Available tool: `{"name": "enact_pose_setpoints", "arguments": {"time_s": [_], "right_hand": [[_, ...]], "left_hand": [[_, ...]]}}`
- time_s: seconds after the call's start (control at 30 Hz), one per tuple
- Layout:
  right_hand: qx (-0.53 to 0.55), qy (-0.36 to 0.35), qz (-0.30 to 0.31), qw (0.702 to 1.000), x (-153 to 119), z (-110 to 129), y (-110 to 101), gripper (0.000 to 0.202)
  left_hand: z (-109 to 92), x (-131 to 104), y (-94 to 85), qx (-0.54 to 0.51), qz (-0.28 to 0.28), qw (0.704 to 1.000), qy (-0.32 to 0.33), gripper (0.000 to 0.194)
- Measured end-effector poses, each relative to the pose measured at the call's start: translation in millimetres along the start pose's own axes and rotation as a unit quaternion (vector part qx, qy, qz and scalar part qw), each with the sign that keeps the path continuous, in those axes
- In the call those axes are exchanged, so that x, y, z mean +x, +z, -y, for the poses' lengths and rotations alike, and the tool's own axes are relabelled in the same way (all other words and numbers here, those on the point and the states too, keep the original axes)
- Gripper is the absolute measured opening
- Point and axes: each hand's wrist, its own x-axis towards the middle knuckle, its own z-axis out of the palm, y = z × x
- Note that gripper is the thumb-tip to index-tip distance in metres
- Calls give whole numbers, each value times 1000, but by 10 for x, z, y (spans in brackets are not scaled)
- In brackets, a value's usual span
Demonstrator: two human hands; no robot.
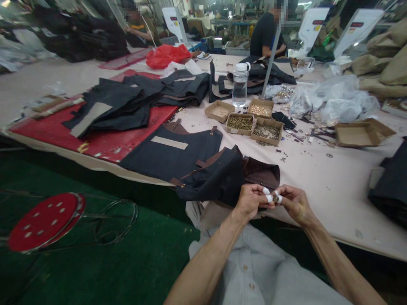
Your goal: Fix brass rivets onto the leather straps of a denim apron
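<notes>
My left hand [252,201] and my right hand [294,204] meet at the table's front edge, with white wraps on several fingertips. Both pinch one small brownish piece [275,198], too small to name. Beside my left hand lies a bunched dark fabric piece [216,176] with brown trim, part of it over the table edge. Its brown flap [262,171] sits just behind my fingers. Farther left, a flat dark panel [171,148] carries a beige strip. Behind these stand small cardboard boxes of metal bits, among them a box of brass-coloured pieces [240,123].
A water bottle [239,87] stands behind the boxes. Dark fabric pieces lie on a red board [104,146] at left. Plastic bags [343,99] and an open cardboard box [358,134] are at right. A red stool [44,222] stands lower left. Two people sit at the back.
</notes>
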Motion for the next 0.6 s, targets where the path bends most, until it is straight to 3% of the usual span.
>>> {"name": "enact_pose_setpoints", "arguments": {"time_s": [0.2,0.37,0.5,0.6], "right_hand": [[-68,-48,-48,995,-59,40,149,47],[-75,-25,-81,994,-137,186,193,45],[-24,21,-3,999,-99,313,155,42],[-23,20,-3,1000,-51,320,139,40]], "left_hand": [[-12,10,37,46,-66,996,44,30],[-5,-59,82,119,-89,984,96,20],[-41,-135,48,58,-33,997,49,33],[-44,-130,-38,-10,-10,1000,-12,39]]}}
